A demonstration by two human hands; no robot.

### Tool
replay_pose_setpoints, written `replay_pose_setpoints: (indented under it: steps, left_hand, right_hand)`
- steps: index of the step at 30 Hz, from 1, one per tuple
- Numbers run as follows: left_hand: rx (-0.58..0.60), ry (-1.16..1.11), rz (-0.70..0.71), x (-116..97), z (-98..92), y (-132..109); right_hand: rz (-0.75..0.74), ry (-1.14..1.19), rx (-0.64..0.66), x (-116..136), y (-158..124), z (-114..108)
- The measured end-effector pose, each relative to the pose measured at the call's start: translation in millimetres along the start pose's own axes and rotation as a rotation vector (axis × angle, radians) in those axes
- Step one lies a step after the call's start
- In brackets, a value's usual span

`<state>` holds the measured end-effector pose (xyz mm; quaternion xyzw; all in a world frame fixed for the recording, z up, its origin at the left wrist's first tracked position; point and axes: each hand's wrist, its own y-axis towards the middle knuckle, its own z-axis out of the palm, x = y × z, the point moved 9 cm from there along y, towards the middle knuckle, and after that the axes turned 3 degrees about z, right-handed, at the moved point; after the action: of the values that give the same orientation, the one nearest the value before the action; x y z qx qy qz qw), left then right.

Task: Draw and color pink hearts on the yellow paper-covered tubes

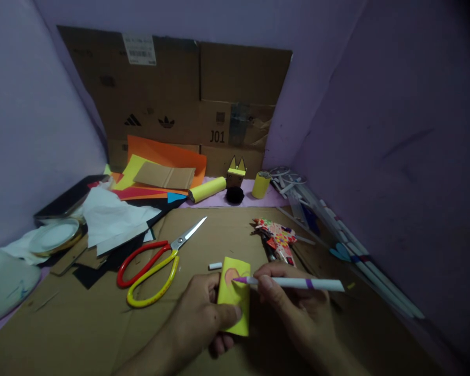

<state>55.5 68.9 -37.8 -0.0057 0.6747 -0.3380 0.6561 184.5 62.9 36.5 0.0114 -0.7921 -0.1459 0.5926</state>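
Left hand [206, 308] pinches the yellow piece [241, 298] above the bench [215, 201], well apart from its far edge; right hand [301, 305] pinches the marker [293, 283], purple tip at the piece's pink oval [231, 277].

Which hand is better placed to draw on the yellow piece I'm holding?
Probably your right hand: its fingers hold the marker, purple tip at the pinkish patch, while your left hand grips the yellow piece.

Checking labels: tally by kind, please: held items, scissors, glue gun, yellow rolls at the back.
Held marker: 1
Held yellow piece: 1
Scissors: 1
Floral glue gun: 1
Yellow rolls at back, one lying, one upright: 2
Total: 6
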Motion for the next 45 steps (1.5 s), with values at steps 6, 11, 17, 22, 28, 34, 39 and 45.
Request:
replay_pose_setpoints:
  steps: [6,11,17,22,28,34,39,45]
  left_hand:
    - [-0.003,-0.004,0.006,1,0.1,0]
    - [-0.012,-0.018,0.006,3,-1.1,1]
    - [-0.003,-0.011,0.007,3,-0.4,1]
    - [-0.006,-0.02,0.018,0,-1.1,0]
    - [-0.013,-0.026,0.016,0,-1.1,-1]
    - [0.011,-0.044,0.028,1,-0.9,0]
    - [0.011,-0.039,0.04,2,-1.5,0]
    - [0.005,-0.054,0.031,0,-1.5,0]
  right_hand:
    - [0.02,0.011,0.05,-2,1,4]
    - [0.023,-0.007,-0.014,-3,1,-3]
    - [0.009,0.013,0.062,-3,1,5]
    - [0.016,-0.011,0.042,-2,1,3]
    - [0.023,-0.027,0.033,-3,2,0]
    - [-0.034,-0.021,-0.027,0,5,-5]
    - [-0.045,-0.01,0.009,3,4,0]
    - [0.022,0.047,0.033,-5,2,3]
